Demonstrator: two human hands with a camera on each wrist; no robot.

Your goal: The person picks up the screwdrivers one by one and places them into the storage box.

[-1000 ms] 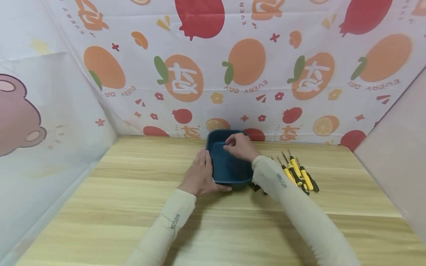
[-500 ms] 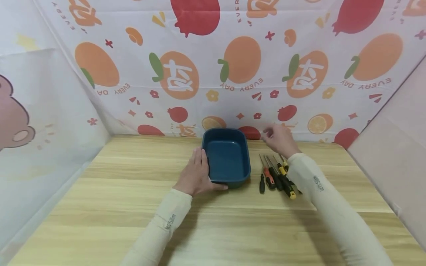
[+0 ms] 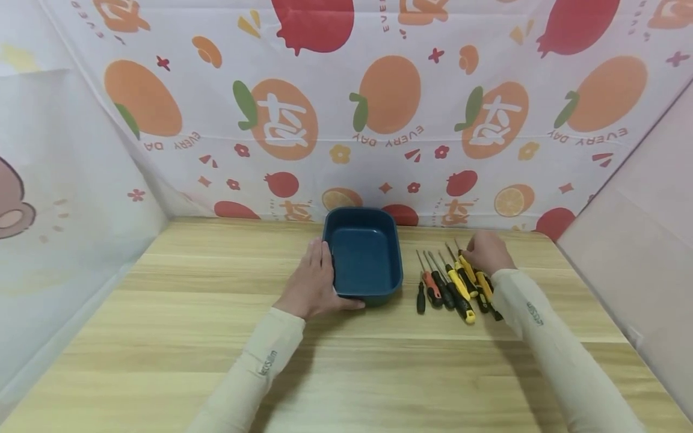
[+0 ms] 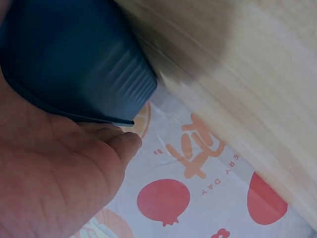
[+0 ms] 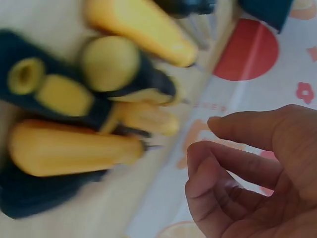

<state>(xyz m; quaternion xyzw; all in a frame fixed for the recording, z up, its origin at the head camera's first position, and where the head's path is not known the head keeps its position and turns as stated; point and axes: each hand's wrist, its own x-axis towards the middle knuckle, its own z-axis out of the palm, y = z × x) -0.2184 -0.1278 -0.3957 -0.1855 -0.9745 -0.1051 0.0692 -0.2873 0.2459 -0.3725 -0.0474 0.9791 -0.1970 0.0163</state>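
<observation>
A dark blue rectangular tray [image 3: 364, 296] stands empty near the back of the wooden table [image 3: 346, 361]. My left hand [image 3: 316, 276] rests flat against the tray's left wall, thumb along its front edge. In the left wrist view the palm [image 4: 59, 178] lies against the tray's outer wall [image 4: 74, 59]. Several screwdrivers [image 3: 452, 282] with yellow, black and orange handles lie side by side right of the tray. My right hand [image 3: 483, 252] hovers at the far end of the rightmost ones. Its fingers [image 5: 237, 148] are loosely curved and hold nothing, close to the yellow handles [image 5: 74, 148].
A fruit-printed sheet [image 3: 379, 120] hangs behind the table, and plain panels close off the left [image 3: 65, 210] and right [image 3: 639, 228] sides. Bare wood spreads in front of the tray and the tools.
My right hand left the inside of the tray and travelled right, down to the screwdrivers. The left hand stayed at the tray's side.
</observation>
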